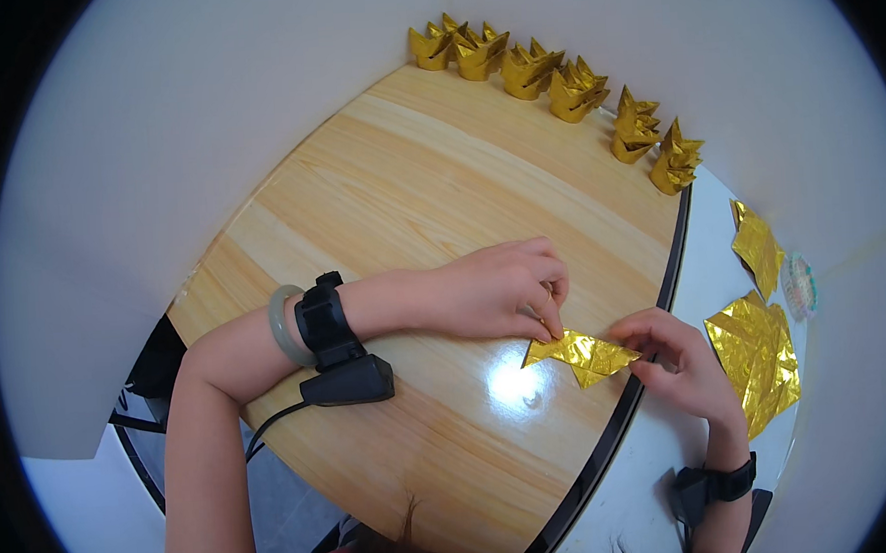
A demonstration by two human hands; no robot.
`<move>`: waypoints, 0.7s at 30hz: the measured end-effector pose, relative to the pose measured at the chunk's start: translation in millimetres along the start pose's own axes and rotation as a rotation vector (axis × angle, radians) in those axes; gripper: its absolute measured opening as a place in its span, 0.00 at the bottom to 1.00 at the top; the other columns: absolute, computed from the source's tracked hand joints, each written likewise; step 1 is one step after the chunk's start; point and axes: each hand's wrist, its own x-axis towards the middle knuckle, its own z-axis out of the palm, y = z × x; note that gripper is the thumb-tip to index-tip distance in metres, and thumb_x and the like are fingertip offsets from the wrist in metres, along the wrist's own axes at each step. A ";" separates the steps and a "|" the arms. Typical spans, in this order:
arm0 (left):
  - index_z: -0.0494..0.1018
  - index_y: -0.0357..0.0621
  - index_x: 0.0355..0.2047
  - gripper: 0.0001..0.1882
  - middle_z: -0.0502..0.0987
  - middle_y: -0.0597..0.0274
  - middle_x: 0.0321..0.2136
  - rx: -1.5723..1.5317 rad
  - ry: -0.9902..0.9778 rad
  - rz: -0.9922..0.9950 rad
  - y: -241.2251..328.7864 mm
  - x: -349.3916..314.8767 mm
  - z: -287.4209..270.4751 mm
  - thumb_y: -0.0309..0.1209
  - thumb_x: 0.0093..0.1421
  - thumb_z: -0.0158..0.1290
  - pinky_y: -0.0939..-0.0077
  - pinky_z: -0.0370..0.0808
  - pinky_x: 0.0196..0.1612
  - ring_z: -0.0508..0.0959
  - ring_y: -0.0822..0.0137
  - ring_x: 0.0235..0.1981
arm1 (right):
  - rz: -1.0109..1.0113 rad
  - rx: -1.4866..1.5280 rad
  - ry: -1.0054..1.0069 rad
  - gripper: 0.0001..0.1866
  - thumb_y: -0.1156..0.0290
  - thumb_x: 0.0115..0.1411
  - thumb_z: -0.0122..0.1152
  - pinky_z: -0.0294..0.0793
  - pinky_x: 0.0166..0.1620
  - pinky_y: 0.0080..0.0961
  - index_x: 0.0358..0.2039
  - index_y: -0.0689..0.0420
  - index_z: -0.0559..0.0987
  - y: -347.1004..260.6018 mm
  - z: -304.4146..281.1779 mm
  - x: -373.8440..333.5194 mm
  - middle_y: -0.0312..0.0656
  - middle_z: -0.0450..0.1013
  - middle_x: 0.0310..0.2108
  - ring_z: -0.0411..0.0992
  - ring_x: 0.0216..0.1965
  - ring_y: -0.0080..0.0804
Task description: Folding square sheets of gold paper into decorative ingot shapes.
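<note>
A small folded piece of gold foil paper (589,353) with pointed ends is stretched between my two hands, just above the wooden tabletop near its right edge. My left hand (509,291) pinches its upper left part between thumb and fingers. At the other end, my right hand (676,354) grips the right tip with thumb and forefinger. Folded gold paper crowns (576,94), several of them, stand in a row along the table's far edge, away from both hands. Flat gold foil sheets (754,365) lie just right of my right hand.
The wooden tabletop (408,188) ends at a dark edge strip on the right, beside a white surface (634,487). Another gold foil piece (757,245) and a round clear item with coloured bits (799,285) lie there. White walls stand behind. A cable hangs from my left wrist device (346,380).
</note>
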 end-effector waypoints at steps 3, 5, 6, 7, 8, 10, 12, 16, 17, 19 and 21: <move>0.78 0.45 0.31 0.06 0.72 0.64 0.34 0.046 0.056 0.115 0.2 0.7 2.9 0.30 0.52 0.58 0.71 0.69 0.43 0.69 0.61 0.41 | 0.164 -0.003 0.097 0.19 0.74 0.48 0.67 0.70 0.34 0.20 0.41 0.62 0.74 -2.1 7.1 2.5 0.38 0.71 0.31 0.69 0.30 0.25; 0.77 0.45 0.31 0.06 0.72 0.63 0.34 0.026 0.009 0.080 2.8 0.4 3.4 0.30 0.53 0.57 0.70 0.69 0.43 0.70 0.61 0.41 | 0.132 -0.175 0.106 0.20 0.73 0.48 0.67 0.70 0.33 0.20 0.42 0.61 0.73 -9.6 13.5 2.8 0.38 0.71 0.30 0.68 0.28 0.26; 0.77 0.45 0.31 0.06 0.72 0.63 0.34 0.025 0.008 0.078 4.0 0.5 3.5 0.30 0.53 0.57 0.70 0.69 0.43 0.70 0.61 0.41 | 0.096 -0.344 0.114 0.21 0.71 0.48 0.68 0.70 0.32 0.21 0.42 0.60 0.72 -13.9 15.7 2.0 0.38 0.71 0.29 0.68 0.26 0.26; 0.77 0.45 0.32 0.06 0.72 0.63 0.35 0.026 0.013 0.082 4.9 0.3 3.6 0.30 0.53 0.56 0.70 0.69 0.43 0.70 0.61 0.41 | 0.097 -0.342 0.113 0.21 0.71 0.48 0.68 0.70 0.32 0.21 0.42 0.60 0.72 -19.1 16.7 1.8 0.38 0.71 0.29 0.68 0.26 0.26; 0.76 0.45 0.32 0.06 0.71 0.63 0.35 0.028 0.019 0.086 5.5 0.3 3.8 0.30 0.54 0.56 0.69 0.69 0.43 0.70 0.61 0.41 | 0.188 -0.349 0.086 0.22 0.71 0.48 0.68 0.70 0.32 0.22 0.43 0.60 0.72 -25.2 16.6 1.9 0.39 0.70 0.28 0.68 0.26 0.27; 0.77 0.45 0.32 0.06 0.71 0.63 0.35 0.025 0.023 0.069 5.8 -0.1 4.9 0.29 0.53 0.56 0.69 0.69 0.42 0.69 0.61 0.41 | 0.279 -0.354 0.056 0.23 0.71 0.47 0.68 0.71 0.33 0.22 0.43 0.60 0.71 -26.5 16.5 1.6 0.40 0.70 0.28 0.69 0.26 0.28; 0.77 0.45 0.32 0.06 0.71 0.63 0.35 0.022 0.027 0.055 7.6 0.3 4.6 0.29 0.53 0.57 0.69 0.69 0.42 0.69 0.61 0.40 | 0.168 -0.414 0.050 0.25 0.70 0.48 0.68 0.71 0.34 0.24 0.46 0.58 0.71 -21.8 14.8 -1.0 0.41 0.72 0.28 0.71 0.28 0.31; 0.78 0.48 0.31 0.07 0.70 0.65 0.34 0.098 0.046 0.067 10.9 1.4 2.9 0.28 0.50 0.57 0.70 0.68 0.39 0.69 0.62 0.38 | -0.077 -0.225 -0.145 0.24 0.72 0.48 0.67 0.71 0.37 0.25 0.47 0.57 0.71 -10.3 2.2 -4.4 0.40 0.73 0.29 0.73 0.32 0.32; 0.79 0.49 0.31 0.07 0.70 0.66 0.33 0.104 0.048 0.079 10.1 1.4 3.4 0.27 0.49 0.58 0.71 0.68 0.39 0.68 0.62 0.37 | -0.057 -0.204 -0.183 0.23 0.74 0.48 0.66 0.71 0.37 0.25 0.46 0.56 0.73 -10.2 1.7 -4.7 0.40 0.74 0.31 0.73 0.33 0.32; 0.79 0.50 0.31 0.08 0.70 0.66 0.33 0.107 0.057 0.080 9.0 1.0 5.4 0.27 0.49 0.58 0.71 0.68 0.39 0.69 0.62 0.37 | -0.038 -0.182 -0.222 0.22 0.76 0.48 0.66 0.71 0.38 0.26 0.46 0.55 0.74 -9.4 2.4 -3.2 0.39 0.74 0.32 0.72 0.34 0.32; 0.80 0.51 0.31 0.09 0.71 0.67 0.32 0.109 0.065 0.086 9.8 0.8 7.0 0.26 0.48 0.58 0.71 0.68 0.39 0.69 0.62 0.37 | -0.178 -0.359 -0.178 0.18 0.80 0.46 0.65 0.71 0.39 0.25 0.40 0.55 0.78 -8.2 5.0 1.0 0.39 0.74 0.34 0.72 0.35 0.32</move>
